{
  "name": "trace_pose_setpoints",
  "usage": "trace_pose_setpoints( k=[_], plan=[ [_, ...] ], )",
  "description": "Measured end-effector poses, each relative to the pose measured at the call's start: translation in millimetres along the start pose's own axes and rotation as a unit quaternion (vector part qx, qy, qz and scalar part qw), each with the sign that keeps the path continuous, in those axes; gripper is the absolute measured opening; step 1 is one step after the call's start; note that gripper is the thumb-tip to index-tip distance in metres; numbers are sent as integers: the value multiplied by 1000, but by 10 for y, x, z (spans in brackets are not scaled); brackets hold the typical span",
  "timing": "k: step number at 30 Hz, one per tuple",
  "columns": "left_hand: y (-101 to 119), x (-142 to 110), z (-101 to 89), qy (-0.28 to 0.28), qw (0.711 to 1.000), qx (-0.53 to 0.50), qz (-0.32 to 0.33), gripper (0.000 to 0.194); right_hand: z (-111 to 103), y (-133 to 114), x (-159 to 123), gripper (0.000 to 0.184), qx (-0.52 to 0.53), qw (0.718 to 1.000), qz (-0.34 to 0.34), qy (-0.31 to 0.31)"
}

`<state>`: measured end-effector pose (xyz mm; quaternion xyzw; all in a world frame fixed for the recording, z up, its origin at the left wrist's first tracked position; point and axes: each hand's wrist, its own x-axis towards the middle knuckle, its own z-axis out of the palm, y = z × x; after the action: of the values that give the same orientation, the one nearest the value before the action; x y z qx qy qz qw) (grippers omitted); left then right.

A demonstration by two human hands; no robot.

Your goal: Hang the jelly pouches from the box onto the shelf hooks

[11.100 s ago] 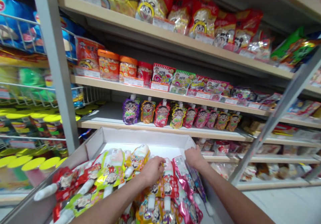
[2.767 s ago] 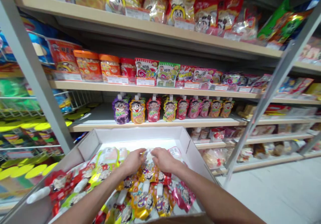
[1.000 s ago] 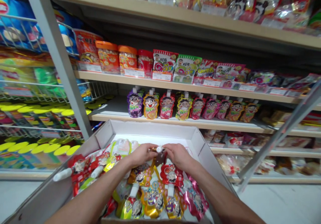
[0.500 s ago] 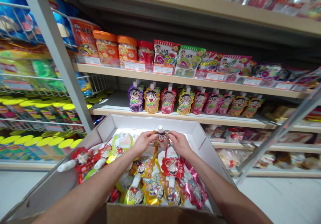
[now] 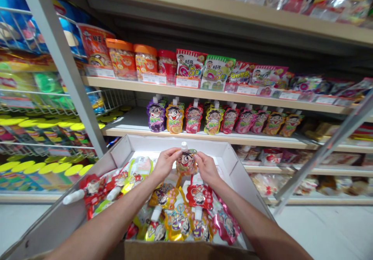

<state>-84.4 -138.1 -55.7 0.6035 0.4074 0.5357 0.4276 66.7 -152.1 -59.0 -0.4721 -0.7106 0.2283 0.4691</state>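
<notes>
Both my hands hold one spouted drink pouch (image 5: 185, 161) upright above an open cardboard box (image 5: 233, 167). My left hand (image 5: 164, 163) pinches its left top corner and my right hand (image 5: 205, 167) pinches its right top corner. The pouch has a white cap and a cartoon face. Below it, several more pouches (image 5: 180, 217) in red, yellow, green and pink lie loose in the box. On the shelf behind the box, a row of the same pouches (image 5: 214, 120) stands upright.
A grey shelf upright (image 5: 62, 70) rises at the left of the box, and another grey upright (image 5: 323, 151) slants at the right. Jars (image 5: 122, 60) and snack packets (image 5: 217, 71) fill the shelf above. Yellow-lidded tubs (image 5: 37, 167) sit in wire racks at left.
Both hands have lifted one pouch out of the pile and raised it upright above the box; one second ago it sat low among the others.
</notes>
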Motion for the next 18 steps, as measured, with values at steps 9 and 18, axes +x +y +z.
trace_pose_setpoints(
  k=[9, 18],
  plan=[
    [-16, 1, -11, 31, 996, -73, -51, 35, 115, 89, -54, 20, 149, 983, 37, -105],
    [152, 4, -19, -2, 998, -18, -62, 35, 160, 210, -62, 28, 147, 981, 67, -104]
  ],
)
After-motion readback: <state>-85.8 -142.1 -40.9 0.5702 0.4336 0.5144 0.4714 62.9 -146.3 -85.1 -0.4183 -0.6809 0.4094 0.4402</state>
